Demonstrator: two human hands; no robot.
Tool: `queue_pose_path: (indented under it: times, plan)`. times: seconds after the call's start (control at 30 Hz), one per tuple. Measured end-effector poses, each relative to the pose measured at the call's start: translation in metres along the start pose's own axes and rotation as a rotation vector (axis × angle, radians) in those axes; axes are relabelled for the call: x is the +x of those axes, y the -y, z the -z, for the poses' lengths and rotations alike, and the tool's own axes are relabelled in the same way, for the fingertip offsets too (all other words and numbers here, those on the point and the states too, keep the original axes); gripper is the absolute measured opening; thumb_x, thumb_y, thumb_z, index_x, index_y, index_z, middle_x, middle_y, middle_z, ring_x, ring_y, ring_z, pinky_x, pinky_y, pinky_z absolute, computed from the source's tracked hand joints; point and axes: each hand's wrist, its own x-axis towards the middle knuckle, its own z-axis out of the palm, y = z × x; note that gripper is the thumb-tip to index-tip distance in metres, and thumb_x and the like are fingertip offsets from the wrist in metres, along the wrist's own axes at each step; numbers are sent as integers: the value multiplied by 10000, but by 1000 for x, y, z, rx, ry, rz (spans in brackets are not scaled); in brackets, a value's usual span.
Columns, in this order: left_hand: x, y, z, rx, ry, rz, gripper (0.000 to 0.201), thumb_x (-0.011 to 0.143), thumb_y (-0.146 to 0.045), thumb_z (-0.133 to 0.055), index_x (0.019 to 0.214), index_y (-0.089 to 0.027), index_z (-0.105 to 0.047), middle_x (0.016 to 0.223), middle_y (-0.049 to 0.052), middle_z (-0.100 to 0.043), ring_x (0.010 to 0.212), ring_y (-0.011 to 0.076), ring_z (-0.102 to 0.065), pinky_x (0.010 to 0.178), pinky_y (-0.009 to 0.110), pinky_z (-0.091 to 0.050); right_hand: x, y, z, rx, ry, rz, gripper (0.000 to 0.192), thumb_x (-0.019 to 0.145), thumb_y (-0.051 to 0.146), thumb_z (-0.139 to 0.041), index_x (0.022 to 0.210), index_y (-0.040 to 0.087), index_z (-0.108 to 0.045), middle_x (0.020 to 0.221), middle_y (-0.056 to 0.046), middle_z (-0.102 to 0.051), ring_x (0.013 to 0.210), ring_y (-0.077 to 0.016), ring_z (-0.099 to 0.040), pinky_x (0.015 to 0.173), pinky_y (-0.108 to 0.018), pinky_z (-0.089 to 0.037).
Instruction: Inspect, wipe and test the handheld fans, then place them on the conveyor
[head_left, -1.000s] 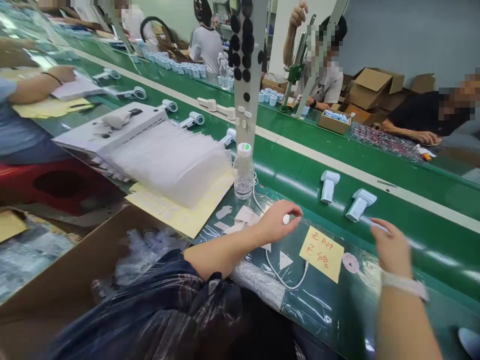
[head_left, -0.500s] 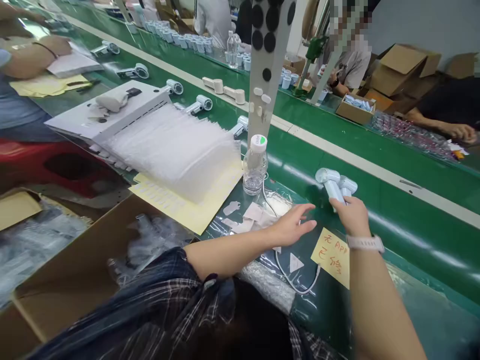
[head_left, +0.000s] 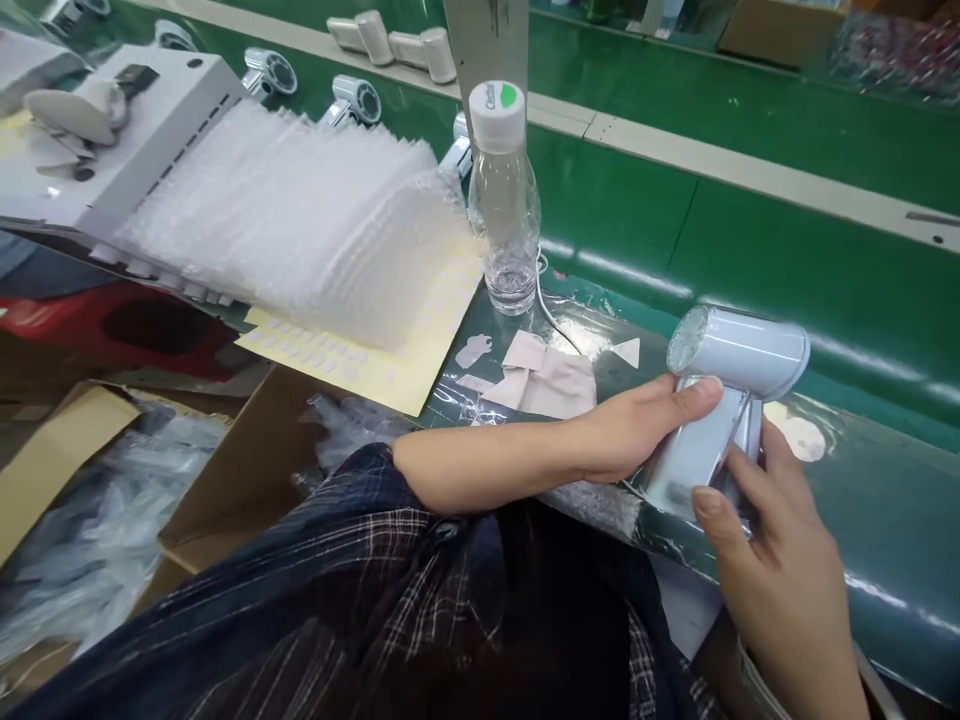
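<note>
A light blue hair dryer (head_left: 739, 350) with a shiny, film-like surface is tilted in front of me at the right, its barrel uppermost. My left hand (head_left: 637, 425) grips the handle from the left, thumb lying across its front. On the other side my right hand (head_left: 787, 530) curls its fingers around the lower handle area, with the thumb in front. Another light blue part (head_left: 752, 430) shows behind the handle; most of it is hidden, so whether it is a second dryer I cannot tell.
A clear bottle (head_left: 502, 210) stands left of my hands. Bubble-wrap sheets (head_left: 300, 220) lie over yellow sticker sheets (head_left: 397, 385). Paper scraps (head_left: 551, 375) and a white cable (head_left: 551, 315) rest on the bench. More dryers (head_left: 356, 100) lie on the green belt. A carton (head_left: 225, 470) sits at lower left.
My right hand has brought the light blue dryers from the belt towards me. My left hand has moved right and taken hold of the handle. The view has dipped closer to the bench.
</note>
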Motion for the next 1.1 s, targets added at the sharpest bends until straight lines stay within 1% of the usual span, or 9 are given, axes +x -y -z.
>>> queue_pose_path:
  times: [0.17,0.27,0.37,0.43,0.53,0.63,0.77,0.9,1.1]
  plan:
    - [10,-5,1,-111,-6,141,419,1056,-541,-655,1148,-141,-742,958,85,-771,831,178,-705,835,311,-615,-8,-2,1,191,50,5,744,1033,761,-640,1627,314,-664,1821,-122,-470,1673,-487,-448,1306,-735,-415]
    - [13,-12,8,-115,-8,219,368,953,-491,-756,1054,-137,-744,910,84,-748,751,179,-687,699,309,-597,-9,-16,-3,363,-52,-90,643,1091,680,-551,1576,262,-609,1467,-188,-756,1301,-419,-762,1067,-651,-613]
    - [13,-20,15,-66,38,113,398,872,-491,-778,1062,-142,-755,970,111,-781,796,195,-706,672,305,-598,0,-37,-18,107,-141,-264,442,1008,680,-613,1088,252,-690,842,-94,-722,795,-341,-714,682,-472,-561]
    - [12,-26,17,-20,41,-43,477,799,-514,-829,1101,-153,-749,1055,117,-809,911,219,-746,752,314,-631,7,-45,-31,-173,-51,-258,369,923,628,-657,867,268,-597,821,-107,-675,789,-336,-655,648,-430,-457]
    - [10,-33,17,63,16,-190,572,806,-556,-833,1215,-170,-728,1169,98,-819,1095,270,-784,916,384,-661,14,-42,-45,-340,14,-139,242,946,489,-490,866,266,-540,990,-166,-715,904,-344,-674,706,-435,-442]
    - [12,-35,18,77,-16,-214,609,929,-691,-728,1254,-175,-722,1276,112,-805,1306,329,-758,1053,466,-656,11,-27,-44,-36,20,-147,254,943,507,-555,908,258,-591,945,-141,-760,891,-322,-722,775,-440,-522]
    - [18,-31,21,29,-31,-224,829,881,-951,-644,1131,-165,-731,1281,168,-801,1425,375,-709,1089,484,-666,1,-5,-31,522,175,-231,399,911,604,-785,1056,241,-706,753,-47,-771,702,-256,-733,688,-376,-587]
    - [18,-30,19,-28,-24,-195,970,848,-1082,-485,1081,-169,-717,1217,161,-808,1375,354,-737,1030,455,-685,-1,12,-34,579,172,-127,354,957,569,-809,986,217,-803,627,-2,-689,567,-191,-657,561,-305,-529]
    - [13,-34,12,-99,-40,-184,1060,781,-1174,-313,933,-187,-668,1121,142,-805,1257,316,-771,945,405,-696,-4,30,-54,843,30,-29,337,1094,488,-734,888,224,-705,606,47,-582,553,-132,-628,558,-252,-533]
